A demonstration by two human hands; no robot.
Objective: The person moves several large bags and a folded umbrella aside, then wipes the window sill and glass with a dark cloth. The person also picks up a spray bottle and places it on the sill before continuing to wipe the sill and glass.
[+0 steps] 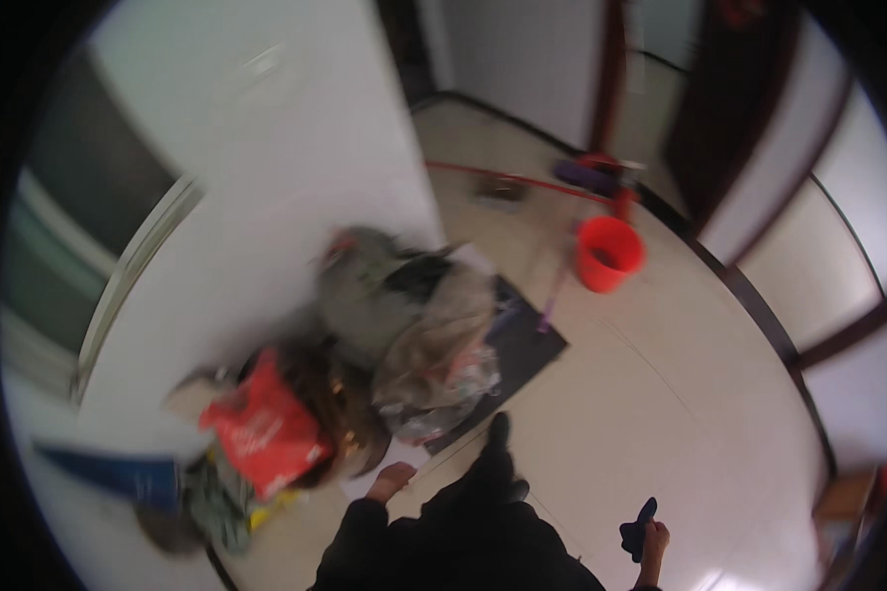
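Observation:
My right hand (pixel 655 538) is closed around a small dark item (pixel 638 532) with irregular lobes. Its kind cannot be made out. At my other side, my left hand (pixel 394 481) hangs with its fingers curled in, and no held thing shows in it. Pale sheets (pixel 365 485) lie on the floor close to that hand. Beyond it, a bulky greyish sack with clear plastic (pixel 434 364) rests partly on a dark mat (pixel 527 350). A bright red bag (pixel 266 424) sits left of a brown bag (pixel 350 414), both blurred.
An orange-red bucket (pixel 609 254) stands ahead on the tiled floor (pixel 680 394). Behind it lie a red pole (pixel 503 177) and a purple mop head (pixel 586 177). A white wall (pixel 296 167) bounds the left, and a dark door (pixel 729 108) stands far right. Boxes (pixel 846 492) sit lower right.

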